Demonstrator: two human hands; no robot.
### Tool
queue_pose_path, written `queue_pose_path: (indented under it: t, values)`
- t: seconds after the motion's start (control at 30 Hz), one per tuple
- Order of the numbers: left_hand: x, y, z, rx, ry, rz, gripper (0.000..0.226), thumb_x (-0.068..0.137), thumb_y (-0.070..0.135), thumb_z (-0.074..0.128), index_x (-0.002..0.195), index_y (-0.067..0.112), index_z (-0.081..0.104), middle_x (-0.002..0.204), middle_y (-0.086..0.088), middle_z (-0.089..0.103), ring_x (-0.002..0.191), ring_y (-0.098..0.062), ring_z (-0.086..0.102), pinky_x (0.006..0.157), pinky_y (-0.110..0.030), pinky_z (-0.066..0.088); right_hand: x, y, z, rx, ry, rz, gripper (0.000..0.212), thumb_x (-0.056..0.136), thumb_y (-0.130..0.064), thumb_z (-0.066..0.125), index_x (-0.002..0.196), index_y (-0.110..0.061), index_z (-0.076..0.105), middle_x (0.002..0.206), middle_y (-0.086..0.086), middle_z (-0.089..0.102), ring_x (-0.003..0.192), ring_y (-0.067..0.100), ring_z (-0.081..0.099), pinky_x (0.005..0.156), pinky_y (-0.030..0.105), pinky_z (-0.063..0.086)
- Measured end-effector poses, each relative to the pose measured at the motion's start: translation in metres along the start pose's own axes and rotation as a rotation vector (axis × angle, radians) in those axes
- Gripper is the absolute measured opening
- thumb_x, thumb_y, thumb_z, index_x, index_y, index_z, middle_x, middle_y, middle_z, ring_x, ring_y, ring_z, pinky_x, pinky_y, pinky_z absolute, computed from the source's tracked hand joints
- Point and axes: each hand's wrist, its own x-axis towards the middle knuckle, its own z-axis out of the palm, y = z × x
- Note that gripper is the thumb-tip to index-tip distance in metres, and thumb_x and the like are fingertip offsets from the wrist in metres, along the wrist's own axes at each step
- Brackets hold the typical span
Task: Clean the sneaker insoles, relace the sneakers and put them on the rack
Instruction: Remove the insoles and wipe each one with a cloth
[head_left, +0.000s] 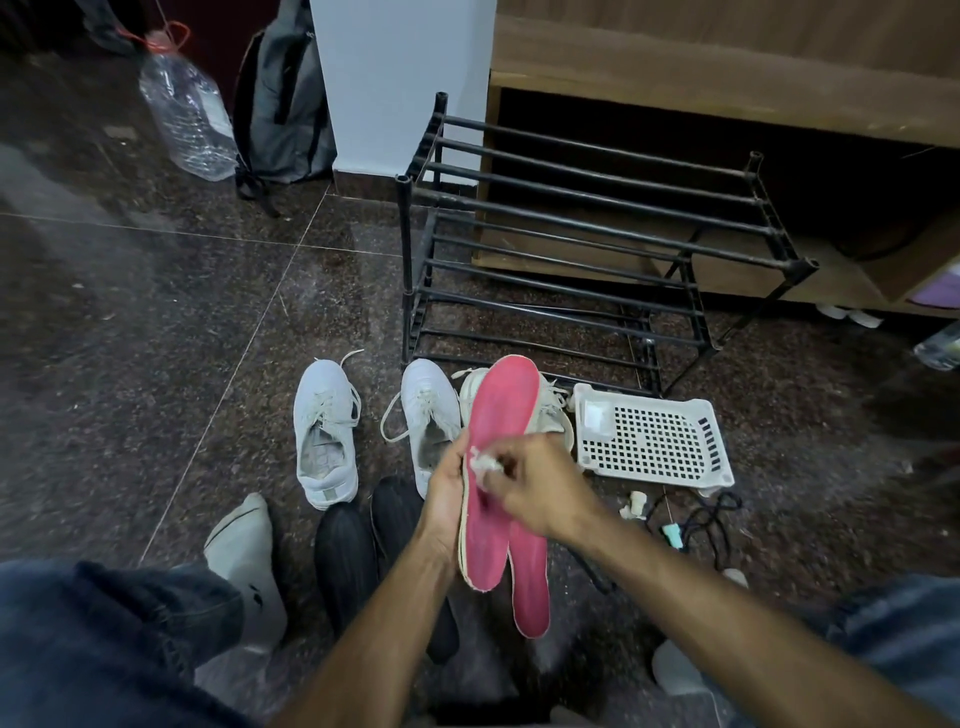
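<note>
You've got the pink insole (496, 415) up off the floor, your left hand (445, 493) curled round its left edge, thumb on the face. Your right hand (535, 488) pinches a small white wad (482, 462) and presses it against the pink surface, about mid-length. Wiping is the step in hand, I'd say. A second insole (530, 582) sits just behind and below the first, angled toward you; whether your left hand holds that one too, I cannot tell.

Sneakers: one (324, 431) on the floor to the left, another (428, 415) just left of your hands, both with loose laces. A third shoe (550, 410) peeks out behind the insole, mostly hidden. The rack (597, 218) stands far and right, bars bare. A white basket (654, 441) lies just right of your hands, with a dark cord (711, 519) and small bits near it.

Watch this now. The wad is tiny; press hard and it may shred or slip from your pinch. The insole is thin and held at one edge only, so a firm stroke toward the toe could fold it or flick it out of your grip. The lower insole looks loosely placed and could drop. Those trailing laces sit close to your feet, easy to snag.
</note>
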Motion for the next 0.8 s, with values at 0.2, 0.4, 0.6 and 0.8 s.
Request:
queue_pose_path:
  t: [0.2,0.4,0.6,0.8]
  values:
    - [0.0,-0.003,-0.006,-0.011,0.009,0.017,0.046,0.091,0.04,0.047,0.089,0.003,0.075,0.081,-0.013,0.071,0.069,-0.024,0.07,0.063,-0.031,0.059,-0.007,0.014,-0.002,0.113,0.055,0.07,0.014,0.082,-0.014,0.07,0.092,-0.023,0.074,0.079,-0.005,0.071,0.056,0.004,0.057,0.054,0.025,0.048]
    - [-0.002,0.01,-0.002,-0.076,-0.066,0.054,0.05,0.086,0.047,0.049,0.092,0.004,0.074,0.078,-0.013,0.07,0.063,-0.025,0.068,0.057,-0.031,0.057,-0.006,0.011,-0.017,0.589,0.088,0.153,0.018,0.091,-0.001,0.06,0.104,-0.012,0.064,0.079,0.015,0.069,0.036,0.014,0.053,0.035,0.021,0.032]
    - [-0.009,0.013,0.002,-0.047,-0.139,-0.056,0.071,0.091,0.056,0.04,0.113,-0.005,0.068,0.116,-0.02,0.066,0.107,-0.031,0.066,0.094,-0.042,0.053,-0.026,0.012,0.004,-0.047,0.014,-0.093,0.042,0.089,-0.033,0.067,0.129,-0.025,0.06,0.107,-0.017,0.055,0.079,-0.01,0.049,0.077,0.024,0.047]
    - [-0.011,0.013,0.005,-0.04,-0.158,-0.073,0.07,0.094,0.058,0.039,0.123,-0.002,0.062,0.109,-0.019,0.069,0.096,-0.028,0.069,0.096,-0.039,0.049,-0.021,-0.007,0.01,-0.126,0.055,-0.199,0.017,0.088,-0.024,0.061,0.101,-0.02,0.071,0.096,-0.006,0.063,0.084,0.018,0.06,0.077,0.038,0.05]
